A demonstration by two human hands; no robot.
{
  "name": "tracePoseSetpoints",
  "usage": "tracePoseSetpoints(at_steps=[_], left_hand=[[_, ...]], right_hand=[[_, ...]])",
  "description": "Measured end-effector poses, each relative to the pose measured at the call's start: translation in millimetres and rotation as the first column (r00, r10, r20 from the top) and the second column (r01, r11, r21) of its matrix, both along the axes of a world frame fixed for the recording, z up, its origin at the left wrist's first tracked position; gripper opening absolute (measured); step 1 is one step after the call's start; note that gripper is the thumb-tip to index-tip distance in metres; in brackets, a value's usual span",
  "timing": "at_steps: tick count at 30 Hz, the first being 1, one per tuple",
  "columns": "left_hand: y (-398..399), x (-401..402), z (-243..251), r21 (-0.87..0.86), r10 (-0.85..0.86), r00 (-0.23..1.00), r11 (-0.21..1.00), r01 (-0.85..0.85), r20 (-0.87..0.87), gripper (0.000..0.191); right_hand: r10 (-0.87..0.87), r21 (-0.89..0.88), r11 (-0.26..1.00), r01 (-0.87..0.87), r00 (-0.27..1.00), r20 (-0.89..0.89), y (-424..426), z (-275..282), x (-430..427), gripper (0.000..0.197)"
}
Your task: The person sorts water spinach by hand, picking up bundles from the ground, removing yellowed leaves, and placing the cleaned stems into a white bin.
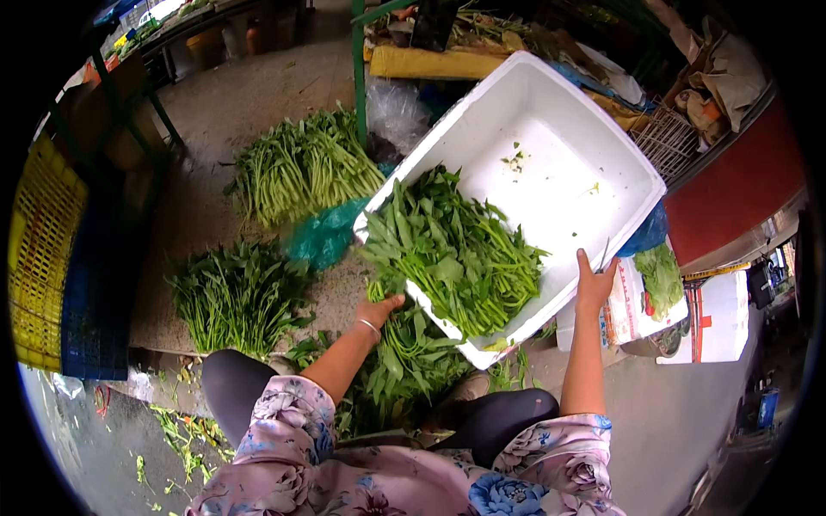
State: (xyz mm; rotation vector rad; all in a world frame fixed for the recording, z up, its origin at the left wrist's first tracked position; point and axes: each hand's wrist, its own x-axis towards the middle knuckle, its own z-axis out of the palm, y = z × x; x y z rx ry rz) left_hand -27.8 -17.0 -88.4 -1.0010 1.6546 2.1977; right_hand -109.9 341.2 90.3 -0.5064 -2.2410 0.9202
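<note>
A large white foam box (548, 155) is tilted before me, with leafy green stems (458, 258) heaped in its near left part. My right hand (594, 280) grips the box's near right edge, and a thin pointed blade (604, 255) shows at its fingers; its handle is hidden. My left hand (382, 309), with a bangle at the wrist, closes around a small bunch of green stems (373, 290) beside the box's left corner. More loose greens (413, 361) lie between my knees, below the box.
Upright bundles of leafy greens (239, 300) and long-stemmed greens (306, 168) stand on the floor, with a teal plastic bag (329, 232) between. Yellow (45, 258) and blue crates (97, 290) are at left. A green post (359, 77) rises ahead; lettuce (658, 280) lies at right.
</note>
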Motion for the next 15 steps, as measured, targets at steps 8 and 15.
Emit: tracePoseSetpoints(at_steps=[8,15], left_hand=[[-35.6,60.3,65.5,-0.076,-0.114,0.988,0.991,0.106,-0.103,0.016],[-35.8,107.0,116.7,-0.328,-0.389,0.807,0.909,0.257,-0.445,0.010]], right_hand=[[0.138,-0.455,0.863,-0.218,0.969,-0.203,-40.3,36.0,55.4,0.044],[0.860,-0.639,0.456,-0.620,0.492,0.136,-180.8,26.6,173.9,0.028]])
